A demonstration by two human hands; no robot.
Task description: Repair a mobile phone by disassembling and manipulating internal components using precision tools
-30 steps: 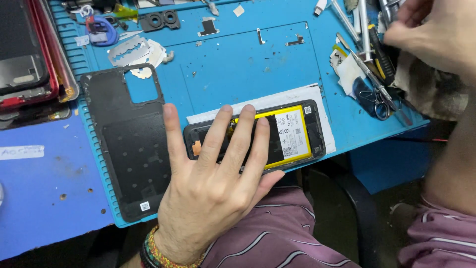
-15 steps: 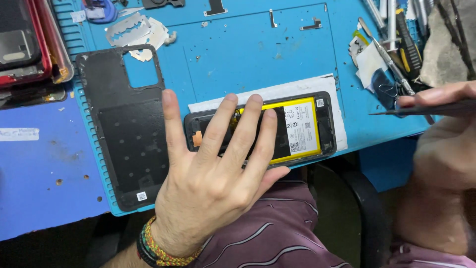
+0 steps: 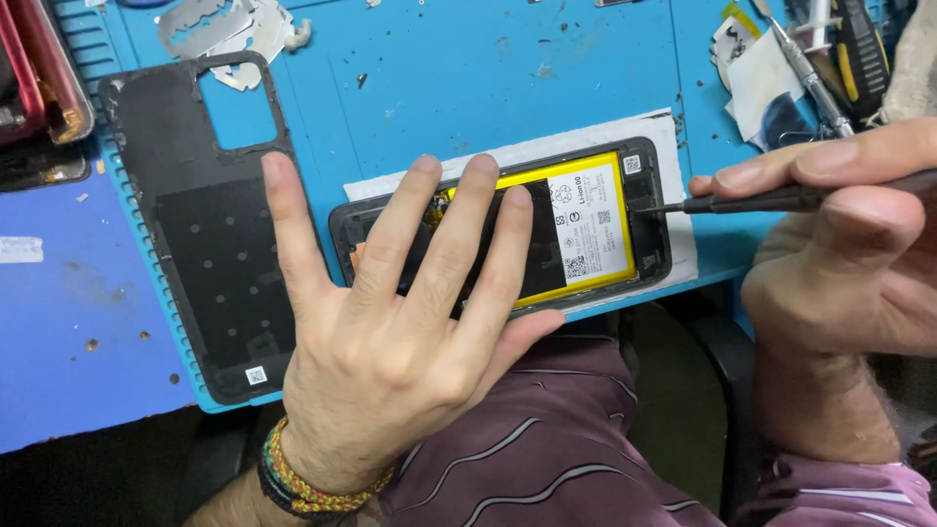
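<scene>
An opened phone (image 3: pixel 639 220) with a yellow and black battery (image 3: pixel 586 224) lies on a white sheet (image 3: pixel 605 132) at the front edge of a blue mat. My left hand (image 3: pixel 410 322) lies flat with fingers spread, pressing on the phone's left half. My right hand (image 3: pixel 839 234) grips a thin dark screwdriver (image 3: pixel 761 201). Its tip touches the phone's right end, beside the battery.
The phone's black back cover (image 3: pixel 210 254) lies inside-up on the blue mat (image 3: pixel 468 78), left of the phone. Metal shields (image 3: pixel 229 24) sit at the back. Tools and tweezers (image 3: pixel 820 59) crowd the back right. Other phones (image 3: pixel 39 88) lie at the far left.
My right hand came down from the tool pile with the screwdriver and brought its tip to the phone's right end. My left hand stayed pressed on the phone.
</scene>
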